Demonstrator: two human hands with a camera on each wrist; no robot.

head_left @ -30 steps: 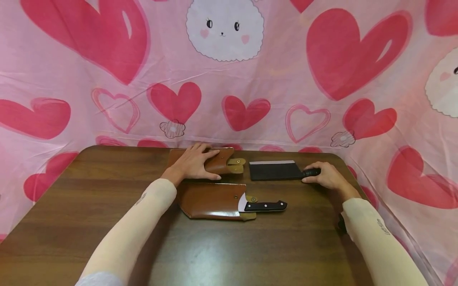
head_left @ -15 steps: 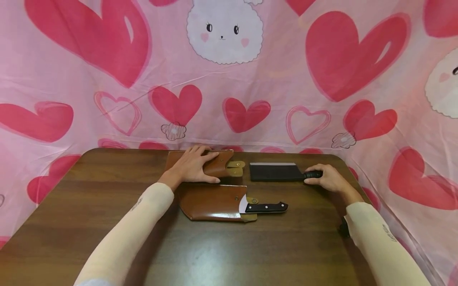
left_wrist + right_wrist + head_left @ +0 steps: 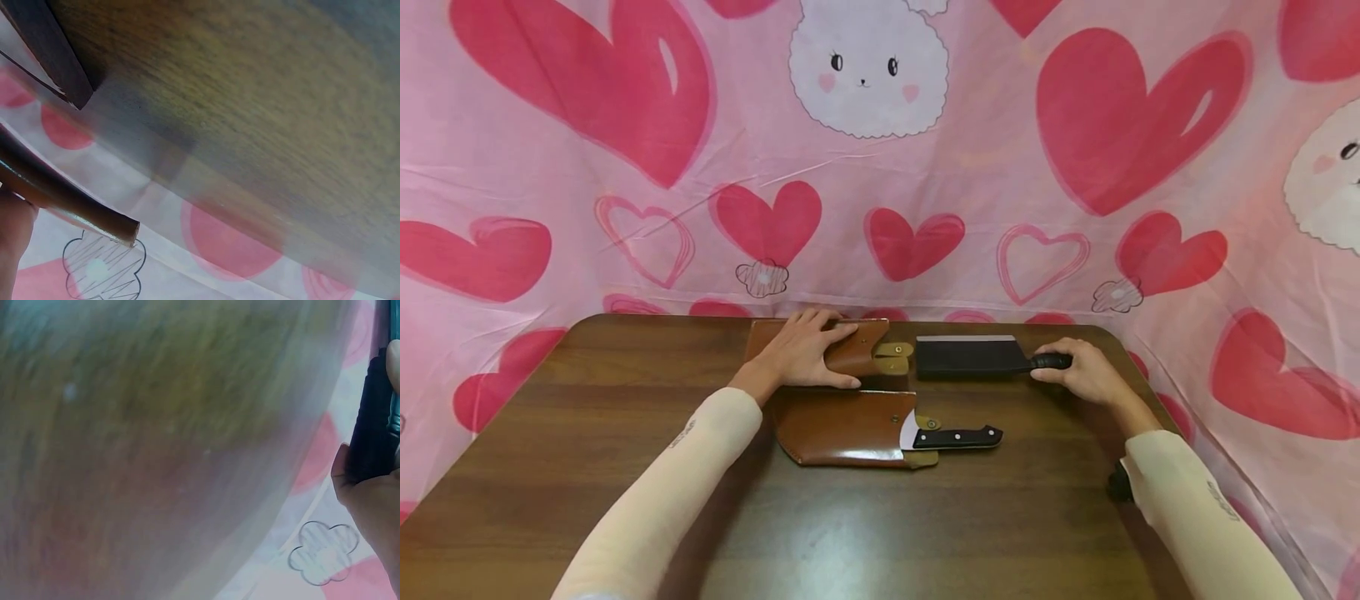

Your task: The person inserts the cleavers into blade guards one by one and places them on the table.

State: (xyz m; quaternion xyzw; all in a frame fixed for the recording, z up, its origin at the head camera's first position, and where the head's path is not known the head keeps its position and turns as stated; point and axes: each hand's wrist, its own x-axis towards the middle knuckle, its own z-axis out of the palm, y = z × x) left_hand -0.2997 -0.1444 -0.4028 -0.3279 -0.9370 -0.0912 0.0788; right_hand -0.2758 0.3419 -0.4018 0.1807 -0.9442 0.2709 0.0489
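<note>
In the head view my left hand (image 3: 801, 348) rests spread over a brown leather sheath (image 3: 861, 342) at the back of the table. The thumb lies along the sheath's near side. My right hand (image 3: 1082, 367) grips the black handle of a cleaver (image 3: 966, 358). Its dark blade points left, close to the sheath's tan snap straps (image 3: 892, 357). The left wrist view shows a finger (image 3: 15, 231) at the sheath's edge (image 3: 75, 209). In the right wrist view, fingers wrap the cleaver handle (image 3: 372, 419).
Nearer, a second brown sheath (image 3: 842, 425) holds a knife whose black riveted handle (image 3: 958, 437) sticks out to the right. Beneath them is the wooden table (image 3: 850, 525). A pink heart-print cloth (image 3: 842, 200) hangs behind. A dark object (image 3: 1120, 483) shows beside the right sleeve.
The cleaver has shifted slightly left, towards the far sheath, with my right hand on its handle. My left hand keeps its place on that sheath. The near sheath and knife lie still.
</note>
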